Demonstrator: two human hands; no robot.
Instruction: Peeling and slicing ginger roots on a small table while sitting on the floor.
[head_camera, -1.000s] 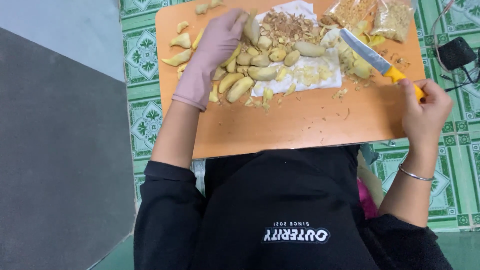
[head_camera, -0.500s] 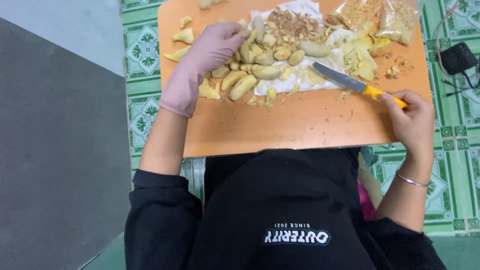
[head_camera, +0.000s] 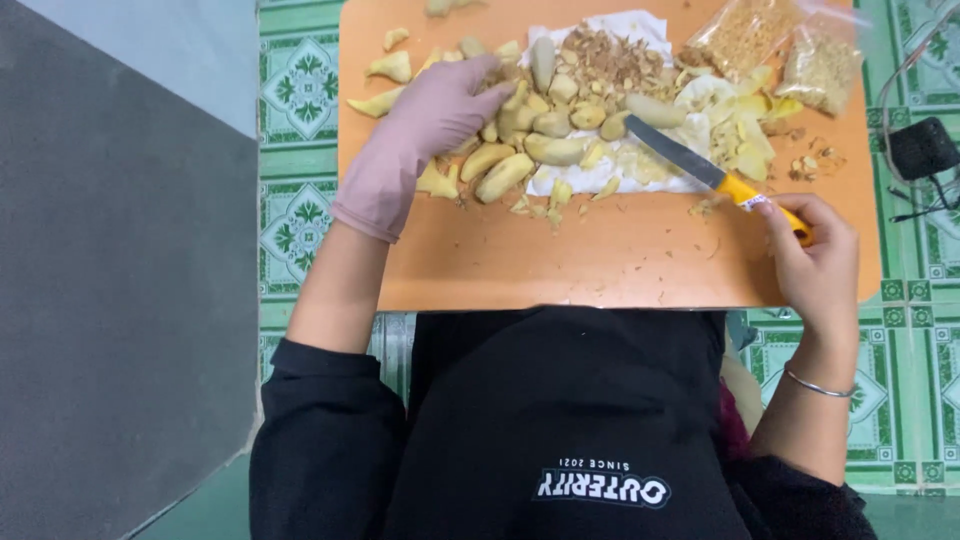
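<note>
Both hands are seen over an orange board (head_camera: 600, 260) set on a green patterned tile floor (head_camera: 300, 90). On the person's left, the gloved left hand (head_camera: 425, 130) is laid palm down, with its fingers spread and not closed, on the near end of a heap of peeled yellow fruit pieces (head_camera: 530, 140), which is spread across a white cloth (head_camera: 640, 30). On the right, the bare right hand (head_camera: 815, 260), with a thin bangle (head_camera: 818, 385) worn at the wrist, is clenched around the yellow handle of a knife (head_camera: 705, 170). The knife's long axis is laid diagonally, from the handle near the board's lower right edge up and leftward, so that the blade tip is brought to the right side of the heap, just beside one elongated piece. The heap is thus placed between the two hands, touched by the left hand and reached only by the blade from the right. Beyond the knife, paler fruit scraps (head_camera: 735, 125) and two clear plastic bags (head_camera: 790, 45) of brownish bits are seen at the board's far right corner.
</note>
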